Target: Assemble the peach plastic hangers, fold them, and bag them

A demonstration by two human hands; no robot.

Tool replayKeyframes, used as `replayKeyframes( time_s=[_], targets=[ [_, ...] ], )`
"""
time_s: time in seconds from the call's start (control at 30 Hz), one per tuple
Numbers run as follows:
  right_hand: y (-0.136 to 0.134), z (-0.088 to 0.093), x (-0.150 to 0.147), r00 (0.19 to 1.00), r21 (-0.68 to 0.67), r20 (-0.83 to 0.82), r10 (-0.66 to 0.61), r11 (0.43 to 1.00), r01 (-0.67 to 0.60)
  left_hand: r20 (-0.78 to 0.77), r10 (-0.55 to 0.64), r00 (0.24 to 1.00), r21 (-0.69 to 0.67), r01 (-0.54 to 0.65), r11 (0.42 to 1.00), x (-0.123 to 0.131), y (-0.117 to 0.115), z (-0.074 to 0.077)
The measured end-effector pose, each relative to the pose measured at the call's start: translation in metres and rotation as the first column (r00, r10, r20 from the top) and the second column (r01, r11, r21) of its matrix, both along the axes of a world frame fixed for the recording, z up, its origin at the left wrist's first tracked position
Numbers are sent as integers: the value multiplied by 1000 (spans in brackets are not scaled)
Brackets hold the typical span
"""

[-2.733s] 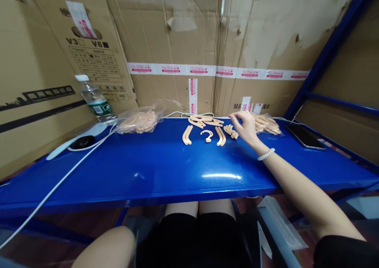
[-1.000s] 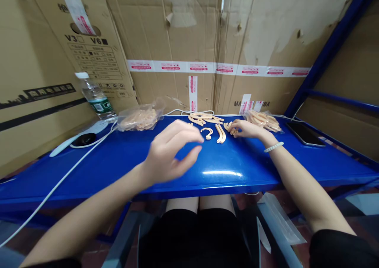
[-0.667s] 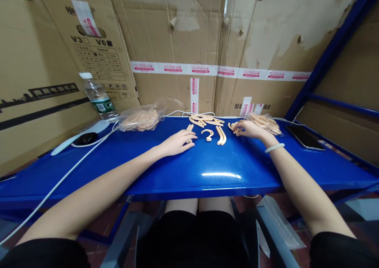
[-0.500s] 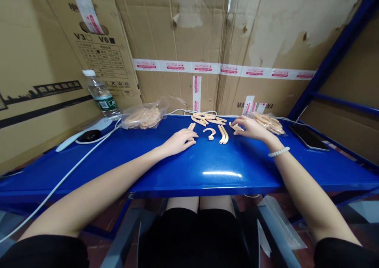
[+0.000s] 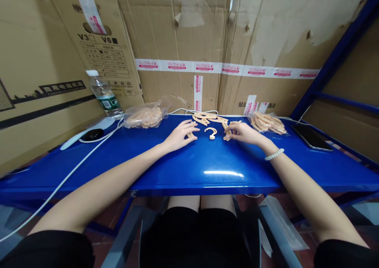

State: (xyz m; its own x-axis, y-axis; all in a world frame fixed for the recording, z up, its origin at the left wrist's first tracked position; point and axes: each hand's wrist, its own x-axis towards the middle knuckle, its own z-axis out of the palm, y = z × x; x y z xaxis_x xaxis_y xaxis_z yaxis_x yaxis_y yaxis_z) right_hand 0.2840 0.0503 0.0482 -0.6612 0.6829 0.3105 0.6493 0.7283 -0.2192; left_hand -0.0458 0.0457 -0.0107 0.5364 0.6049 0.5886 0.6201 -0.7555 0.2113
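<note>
Resting flat on the blue tabletop (image 5: 189,169), the left hand (image 5: 179,136) shows a wide grip, fingertips spread over a pair of curved beige strips (image 5: 192,133), while the right hand (image 5: 242,133) curls its fingertips onto another curved pair (image 5: 226,137); whether that grip pinches them I cannot tell. Between the hands lies a hook-shaped piece (image 5: 211,132), touched by neither, with a loose pile of beige parts (image 5: 207,118) just behind it. Farther out, a clear bag of parts (image 5: 145,116) lies left near a water bottle (image 5: 104,96), a second bag (image 5: 267,122) and a phone (image 5: 312,137) right.
</note>
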Motion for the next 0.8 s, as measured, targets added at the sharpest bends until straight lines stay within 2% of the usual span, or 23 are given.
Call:
replayKeyframes(
  time_s=[0.13,0.23,0.33,0.4,0.5,0.67,0.8],
  targets=[
    [2,10,7,989,152,-121,-88,983,106,15,34,999,30,-34,999,-2,13,24],
    [6,11,12,969,239,-200,-148,951,194,-57,60,997,-17,-61,998,-2,45,42],
    [9,10,16,950,290,-250,-189,921,259,-150,96,984,-81,-109,991,4,84,52],
    [9,10,17,942,310,-268,-203,907,284,-194,128,973,-102,-149,983,13,105,55],
    [6,10,17,939,329,-275,-204,898,292,-241,147,959,-117,-179,977,33,125,55],
    [2,10,14,944,340,-264,-197,897,282,-360,98,928,-164,-166,973,69,138,55],
    [1,11,13,944,340,-264,-197,897,283,-453,74,888,-189,-177,966,86,145,56]
  ],
)
